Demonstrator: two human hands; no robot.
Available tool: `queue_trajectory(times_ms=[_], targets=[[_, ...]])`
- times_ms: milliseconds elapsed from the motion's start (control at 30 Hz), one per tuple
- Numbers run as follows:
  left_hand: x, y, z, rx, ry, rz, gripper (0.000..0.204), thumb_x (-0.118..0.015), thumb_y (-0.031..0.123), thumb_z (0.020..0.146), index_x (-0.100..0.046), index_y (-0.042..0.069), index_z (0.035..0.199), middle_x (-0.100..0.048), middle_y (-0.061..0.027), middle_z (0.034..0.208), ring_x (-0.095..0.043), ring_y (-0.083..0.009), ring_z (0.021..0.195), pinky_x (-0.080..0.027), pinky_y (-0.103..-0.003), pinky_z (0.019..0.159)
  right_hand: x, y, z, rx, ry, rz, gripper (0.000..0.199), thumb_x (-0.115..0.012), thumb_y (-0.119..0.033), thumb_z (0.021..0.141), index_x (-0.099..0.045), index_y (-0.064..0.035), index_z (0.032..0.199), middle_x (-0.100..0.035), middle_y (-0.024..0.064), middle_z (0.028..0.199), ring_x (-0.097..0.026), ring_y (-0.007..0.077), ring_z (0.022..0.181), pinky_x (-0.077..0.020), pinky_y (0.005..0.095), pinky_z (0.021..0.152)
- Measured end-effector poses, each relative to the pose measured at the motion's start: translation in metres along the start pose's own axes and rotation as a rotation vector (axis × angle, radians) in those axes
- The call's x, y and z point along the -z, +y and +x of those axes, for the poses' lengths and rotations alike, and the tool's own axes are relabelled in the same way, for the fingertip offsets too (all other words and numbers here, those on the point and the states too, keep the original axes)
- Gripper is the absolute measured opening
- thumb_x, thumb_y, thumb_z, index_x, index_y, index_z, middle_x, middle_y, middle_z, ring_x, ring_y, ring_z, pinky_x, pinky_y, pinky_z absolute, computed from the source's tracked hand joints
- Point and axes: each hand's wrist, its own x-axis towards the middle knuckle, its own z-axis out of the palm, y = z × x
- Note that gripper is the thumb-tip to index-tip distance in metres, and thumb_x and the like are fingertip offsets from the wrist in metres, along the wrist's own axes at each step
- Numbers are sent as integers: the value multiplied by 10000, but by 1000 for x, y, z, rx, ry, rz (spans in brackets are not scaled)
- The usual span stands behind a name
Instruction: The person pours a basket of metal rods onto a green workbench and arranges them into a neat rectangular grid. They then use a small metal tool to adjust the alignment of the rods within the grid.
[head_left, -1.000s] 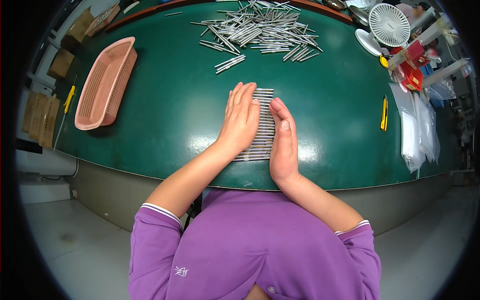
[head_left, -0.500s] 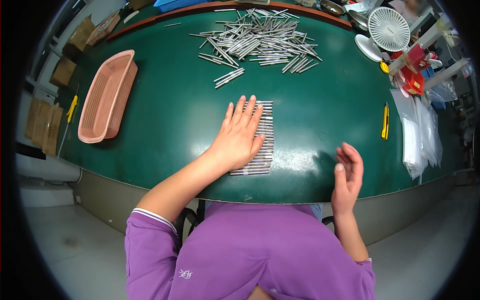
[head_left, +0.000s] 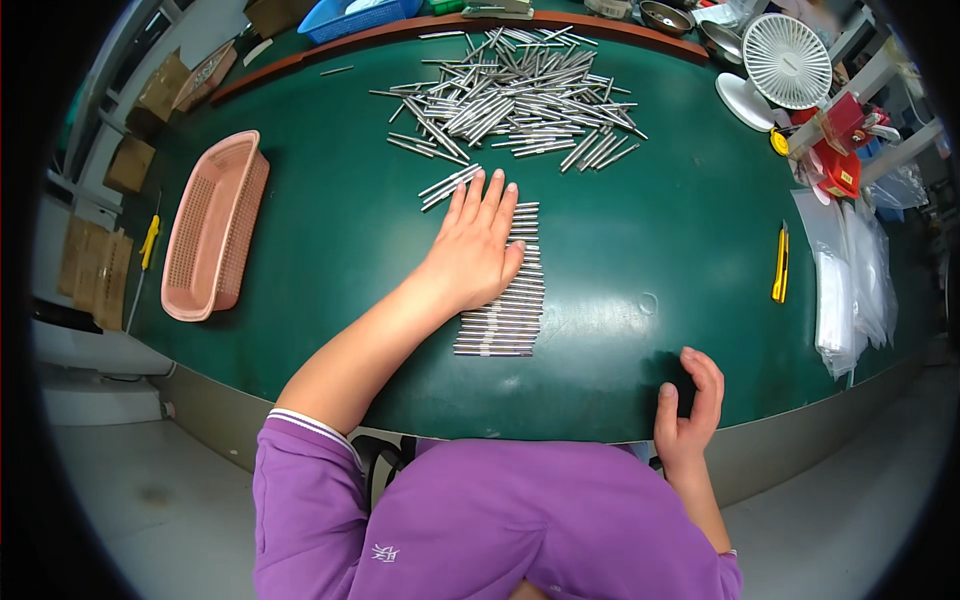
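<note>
My left hand lies flat, fingers stretched out, over a column of slim silver metal rods set side by side on the green table. The palm and fingers hide the left side of the column's upper part. Its fingertips reach past the far end, beside a few loose rods. Near the front edge, my right hand hovers with thumb and fingers apart and loosely curved, holding nothing. A large jumbled pile of similar rods lies farther back.
On the green table stands a pink perforated basket at left, with a yellow-handled screwdriver beyond it. At right lie a yellow utility knife and clear plastic bags. A white fan and a brown ledge are at the back.
My left hand has slid away from me along the rods, uncovering more of the near end. My right hand has come down nearer my body. The whole view has shifted slightly.
</note>
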Motion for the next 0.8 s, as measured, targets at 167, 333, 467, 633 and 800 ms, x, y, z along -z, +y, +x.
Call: queue_trajectory(times_ms=[167,333,467,633,800], targets=[[-1,-9,13,-2,19,24,678,-428,304,1009,-229,-65,1541,-187,-273,1624,-115,-434,1526,-83,-521,1244,-1,0,-1,-3,1,-6,325,-655,-35,859,-599,-2,1178,-660,172,1177,-630,343,1076,-499,423,930],[-2,-9,16,-9,24,25,673,-417,295,1004,-233,-70,1538,-188,-273,1624,-111,-430,1528,-78,-521,1245,1,0,-3,-16,-8,-19,317,-656,-35,860,-603,-11,1172,-671,160,1164,-639,328,1053,-496,405,915],[0,-6,9,-14,8,5,668,-417,283,1000,-234,-70,1537,-192,-269,1624,-112,-427,1528,-78,-521,1245,1,-2,-1,-17,-23,-24,305,-653,-44,871,-606,-16,1171,-679,148,1151,-640,316,1033,-491,393,907],[4,1,-2,-20,-10,-29,668,-421,259,990,-227,-68,1539,-188,-264,1626,-123,-423,1527,-85,-518,1246,0,0,-2,-15,-15,-11,292,-651,-48,880,-615,-13,1167,-685,141,1130,-643,311,1013,-491,392,887],[1,7,-16,-54,7,-32,683,-435,237,974,-212,-67,1544,-188,-265,1625,-134,-422,1525,-91,-515,1248,-2,2,-4,-27,3,8,269,-650,-54,884,-630,-11,1149,-695,133,1092,-652,307,982,-491,392,874]])
